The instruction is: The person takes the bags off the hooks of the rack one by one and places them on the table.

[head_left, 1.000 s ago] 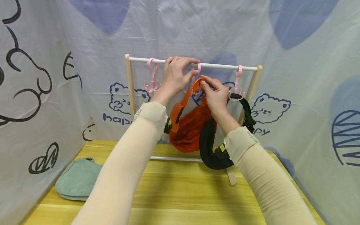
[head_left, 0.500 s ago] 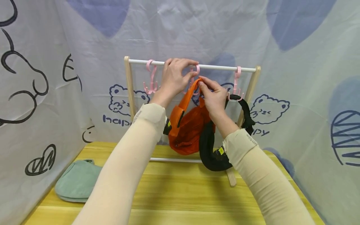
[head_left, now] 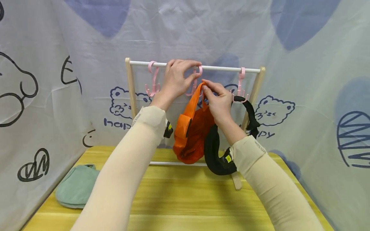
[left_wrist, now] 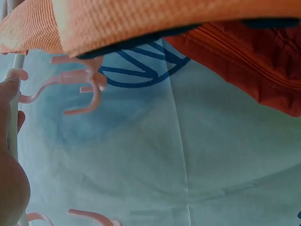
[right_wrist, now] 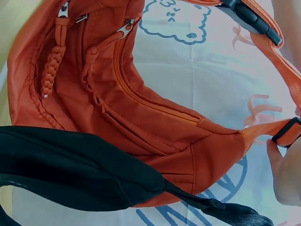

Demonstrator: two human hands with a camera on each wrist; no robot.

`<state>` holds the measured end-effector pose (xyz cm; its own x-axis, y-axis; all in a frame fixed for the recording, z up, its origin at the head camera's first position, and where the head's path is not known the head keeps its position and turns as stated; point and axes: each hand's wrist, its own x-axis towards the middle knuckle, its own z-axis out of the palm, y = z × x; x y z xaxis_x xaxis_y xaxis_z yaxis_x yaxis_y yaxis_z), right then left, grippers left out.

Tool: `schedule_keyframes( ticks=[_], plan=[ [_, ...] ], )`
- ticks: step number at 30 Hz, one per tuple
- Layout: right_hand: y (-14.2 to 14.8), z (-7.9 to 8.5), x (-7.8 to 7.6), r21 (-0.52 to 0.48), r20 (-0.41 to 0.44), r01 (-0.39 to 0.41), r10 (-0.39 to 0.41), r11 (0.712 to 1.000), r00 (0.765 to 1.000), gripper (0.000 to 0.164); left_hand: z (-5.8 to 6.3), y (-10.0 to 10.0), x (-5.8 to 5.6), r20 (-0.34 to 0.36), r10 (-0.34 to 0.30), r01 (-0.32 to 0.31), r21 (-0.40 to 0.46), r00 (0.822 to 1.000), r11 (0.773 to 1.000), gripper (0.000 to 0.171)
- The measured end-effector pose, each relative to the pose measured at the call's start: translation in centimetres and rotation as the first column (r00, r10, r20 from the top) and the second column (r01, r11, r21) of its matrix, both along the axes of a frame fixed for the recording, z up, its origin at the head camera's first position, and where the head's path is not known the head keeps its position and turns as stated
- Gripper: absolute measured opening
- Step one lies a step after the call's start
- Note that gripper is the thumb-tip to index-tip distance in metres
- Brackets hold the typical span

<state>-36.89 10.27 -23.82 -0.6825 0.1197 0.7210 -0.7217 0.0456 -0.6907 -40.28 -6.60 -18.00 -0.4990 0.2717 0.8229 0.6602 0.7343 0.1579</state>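
In the head view, my left hand pinches the top curve of the middle pink hook, which hangs on the white rail. Its thumb rests by the same hook in the left wrist view. Just below and to the right, my right hand grips an orange strap between thumb and fingers, close to the hook's prongs. From that strap hangs an orange waist bag, its zips and braided pull showing in the right wrist view. A black waist bag overlaps the orange one there.
The black bag's strap hangs on the right pink hook. Another pink hook is on the rail's left part. Wooden posts carry the rail. A green bag lies at the left of the wooden table.
The orange bag has turned and sunk slightly, with its strap stretched longer below my right hand. My left hand stays at the middle hook; the head view has shifted a little.
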Motion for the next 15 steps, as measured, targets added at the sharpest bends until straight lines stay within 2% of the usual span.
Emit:
schedule_keyframes(
  ticks=[6,11,15],
  plan=[
    [0.3,-0.2,0.5,0.039,-0.039,0.009,-0.008,0.999,0.999,0.023,0.0,-0.3,0.1,-0.015,-0.014,0.014,-0.008,1.000,1.000,0.039],
    [0.4,-0.1,1.1,0.065,-0.061,0.047,-0.043,0.997,0.997,0.022,-0.1,-0.4,0.0,-0.040,-0.004,0.002,-0.060,0.999,0.998,0.048],
    [0.4,0.0,1.2,0.067,-0.065,0.060,-0.055,0.996,0.996,0.022,-0.2,-0.6,-0.1,-0.084,-0.017,0.010,-0.079,0.996,0.997,0.052]
  ],
)
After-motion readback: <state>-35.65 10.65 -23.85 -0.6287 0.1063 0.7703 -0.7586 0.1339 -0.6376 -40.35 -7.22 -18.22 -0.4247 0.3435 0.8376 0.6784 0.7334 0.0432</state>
